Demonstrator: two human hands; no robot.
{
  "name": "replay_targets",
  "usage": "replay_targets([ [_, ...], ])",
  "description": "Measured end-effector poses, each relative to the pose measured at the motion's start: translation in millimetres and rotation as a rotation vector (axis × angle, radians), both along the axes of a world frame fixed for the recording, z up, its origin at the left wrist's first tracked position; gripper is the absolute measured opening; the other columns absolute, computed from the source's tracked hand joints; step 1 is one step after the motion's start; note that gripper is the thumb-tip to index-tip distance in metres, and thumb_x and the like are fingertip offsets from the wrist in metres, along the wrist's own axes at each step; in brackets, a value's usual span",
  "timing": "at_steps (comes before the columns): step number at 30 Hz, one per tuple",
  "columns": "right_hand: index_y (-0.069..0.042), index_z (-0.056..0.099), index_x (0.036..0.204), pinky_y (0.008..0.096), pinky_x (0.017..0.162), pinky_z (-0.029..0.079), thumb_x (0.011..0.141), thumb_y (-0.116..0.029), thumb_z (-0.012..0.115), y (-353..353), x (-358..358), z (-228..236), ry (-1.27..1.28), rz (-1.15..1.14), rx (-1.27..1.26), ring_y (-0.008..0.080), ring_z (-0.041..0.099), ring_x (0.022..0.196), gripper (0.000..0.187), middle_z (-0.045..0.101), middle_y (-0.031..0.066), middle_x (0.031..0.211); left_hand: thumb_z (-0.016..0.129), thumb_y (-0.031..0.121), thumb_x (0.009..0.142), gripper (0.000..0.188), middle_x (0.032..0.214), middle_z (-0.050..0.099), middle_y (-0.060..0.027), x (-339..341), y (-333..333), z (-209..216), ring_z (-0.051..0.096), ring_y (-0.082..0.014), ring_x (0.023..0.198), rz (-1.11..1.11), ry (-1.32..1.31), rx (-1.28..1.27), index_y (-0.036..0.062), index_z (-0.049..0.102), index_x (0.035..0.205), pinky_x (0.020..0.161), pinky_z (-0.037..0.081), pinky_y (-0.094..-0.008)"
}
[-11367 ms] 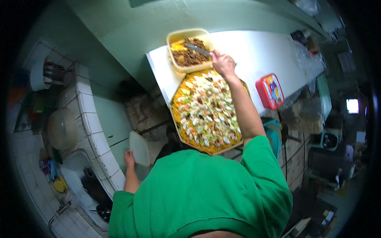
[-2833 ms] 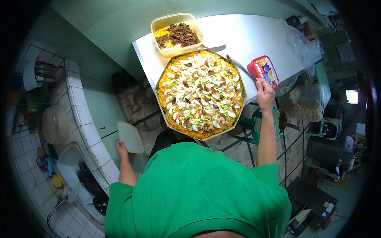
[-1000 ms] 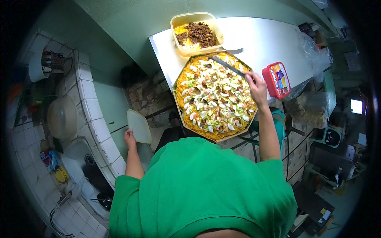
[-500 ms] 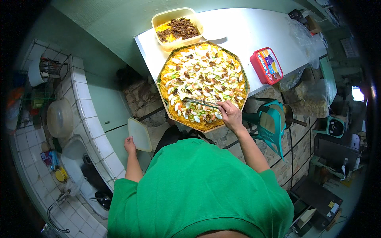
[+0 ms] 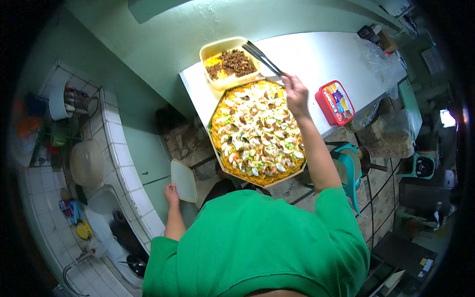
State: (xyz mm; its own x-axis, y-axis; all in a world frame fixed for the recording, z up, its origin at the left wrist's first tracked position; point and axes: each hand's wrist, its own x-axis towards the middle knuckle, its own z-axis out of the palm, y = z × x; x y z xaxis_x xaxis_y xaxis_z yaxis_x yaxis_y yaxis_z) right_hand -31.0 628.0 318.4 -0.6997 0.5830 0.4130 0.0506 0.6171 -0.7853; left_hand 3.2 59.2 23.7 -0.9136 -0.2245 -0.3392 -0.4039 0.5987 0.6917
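Observation:
My right hand (image 5: 296, 95) grips dark tongs (image 5: 265, 59), whose tips hang by the right rim of a yellowish plastic container (image 5: 234, 82). Dark brown chopped topping (image 5: 237, 63) and something orange-yellow lie in that container. Below it, partly under my right forearm, sits a big octagonal tray (image 5: 216, 155) of yellow noodles (image 5: 257, 133), strewn with egg slices, greens and brown bits. Low on the left, my left hand (image 5: 171, 194) holds a pale rounded-corner lid (image 5: 183, 181) by its edge. Whether the tong tips pinch anything is too small to tell.
On the white table (image 5: 316, 54), a red plastic tub (image 5: 335, 103) stands to the right, with clear plastic bags (image 5: 378, 54) beyond. A teal chair (image 5: 352, 173) is below the table's edge. The tiled counter with a sink (image 5: 106, 203) runs along the left.
My right hand has moved the tongs up from over the noodles to beside the yellowish container. The left hand still holds the lid. The whole view has shifted slightly, with the table lower.

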Motion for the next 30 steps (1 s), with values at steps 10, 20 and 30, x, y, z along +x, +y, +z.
replay_targets([
  [10,-0.012,0.064,0.098,0.0484,0.078,0.052,0.092,-0.028,0.052,-40,-169,-79,-0.574,0.15,0.478,0.0347,0.065,0.091,0.02,0.064,0.0125,0.1,0.06,0.019,0.094,0.02,0.089,0.068,-0.0101,-48,5,16,0.063,-0.016,0.08,0.015,0.03,0.112,0.0003,0.06,0.1,0.074,0.049,-0.0301],
  [20,-0.008,0.069,0.096,0.0489,0.078,0.051,0.092,-0.028,0.055,-10,-156,-32,-0.675,0.078,0.533,0.0353,0.066,0.089,0.024,0.068,0.0162,0.09,0.06,0.017,0.094,0.017,0.09,0.067,-0.008,-51,-27,-15,0.061,-0.0149,0.084,0.053,-0.125,0.12,0.0012,0.059,0.102,0.077,0.048,-0.0292],
  [30,-0.007,0.066,0.088,0.0478,0.073,0.051,0.09,-0.023,0.053,-26,-183,-68,-0.651,0.106,0.596,0.0338,0.066,0.083,0.02,0.065,0.0143,0.098,0.06,0.017,0.095,0.017,0.09,0.067,-0.0076,-65,-23,-19,0.061,-0.0143,0.08,0.086,-0.128,0.2,0.0013,0.059,0.102,0.074,0.048,-0.029],
])
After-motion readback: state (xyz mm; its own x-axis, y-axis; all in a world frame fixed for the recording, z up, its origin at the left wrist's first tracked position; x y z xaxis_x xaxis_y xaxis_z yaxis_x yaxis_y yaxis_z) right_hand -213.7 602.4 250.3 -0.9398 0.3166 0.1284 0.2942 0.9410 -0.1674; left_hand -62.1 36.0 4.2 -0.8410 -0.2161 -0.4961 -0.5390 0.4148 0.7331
